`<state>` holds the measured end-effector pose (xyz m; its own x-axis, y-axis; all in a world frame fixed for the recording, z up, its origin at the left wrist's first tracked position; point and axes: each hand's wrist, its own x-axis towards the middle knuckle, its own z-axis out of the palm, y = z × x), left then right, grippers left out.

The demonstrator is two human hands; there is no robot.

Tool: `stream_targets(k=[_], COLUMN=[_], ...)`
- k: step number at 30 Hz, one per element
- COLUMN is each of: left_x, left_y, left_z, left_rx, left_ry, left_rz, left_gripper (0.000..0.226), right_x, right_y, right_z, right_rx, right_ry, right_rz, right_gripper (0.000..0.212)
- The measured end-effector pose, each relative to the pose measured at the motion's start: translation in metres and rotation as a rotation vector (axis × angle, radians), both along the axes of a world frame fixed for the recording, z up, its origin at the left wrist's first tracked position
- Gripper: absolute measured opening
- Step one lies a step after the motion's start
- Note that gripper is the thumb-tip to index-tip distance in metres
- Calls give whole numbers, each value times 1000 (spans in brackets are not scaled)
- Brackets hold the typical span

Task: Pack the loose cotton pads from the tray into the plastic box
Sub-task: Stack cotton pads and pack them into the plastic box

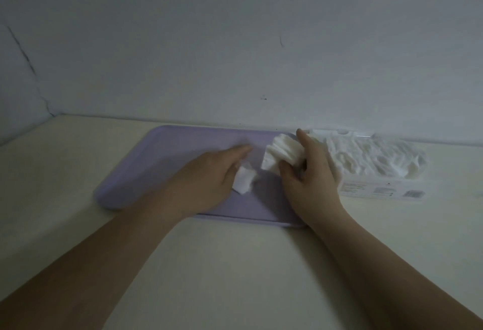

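left hand (pixel 209 180): bare | right hand (pixel 311 180): bare | forearms: bare to the frame edge

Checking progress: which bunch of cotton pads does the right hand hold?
The bigger fanned stack nearest the plastic box; the smaller bunch sits by the left hand.

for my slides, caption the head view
Right hand grips stacked cotton pads over the lilac tray, left hand by a loose pad, plastic box alongside.

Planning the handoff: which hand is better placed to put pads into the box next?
Right hand: it grips a stack of pads and sits beside the plastic box; the left hand is farther away.
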<state>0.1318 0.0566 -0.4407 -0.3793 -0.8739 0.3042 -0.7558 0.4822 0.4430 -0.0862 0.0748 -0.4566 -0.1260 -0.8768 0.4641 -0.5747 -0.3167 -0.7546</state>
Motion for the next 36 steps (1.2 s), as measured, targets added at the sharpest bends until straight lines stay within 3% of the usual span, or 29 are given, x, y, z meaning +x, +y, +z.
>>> stream_targets(k=[4, 10, 14, 17, 26, 32, 36], left_x=[6, 12, 15, 14, 5, -7, -7], left_y=[-14, -18, -19, -18, -11, -5, -3], left_z=[-1, 4, 4, 4, 0, -7, -5], left_rx=[71, 265, 287, 290, 514, 500, 498], left_ry=[81, 62, 104, 208, 848, 821, 838], left_rz=[109, 50, 36, 0, -158, -115, -112], left_gripper=[57, 55, 26, 18, 30, 31, 48], right_x=[-3, -4, -4, -4, -5, -4, -5], right_y=[-2, -7, -6, -4, -1, 0, -1], right_z=[0, -3, -2, 0, 3, 4, 2], right_rx=[96, 187, 193, 195, 164, 166, 173], right_ry=[33, 66, 71, 73, -45, -113, -137], right_rz=[-19, -29, -31, -30, 3, 106, 123], right_gripper=[63, 60, 60, 61, 64, 52, 49])
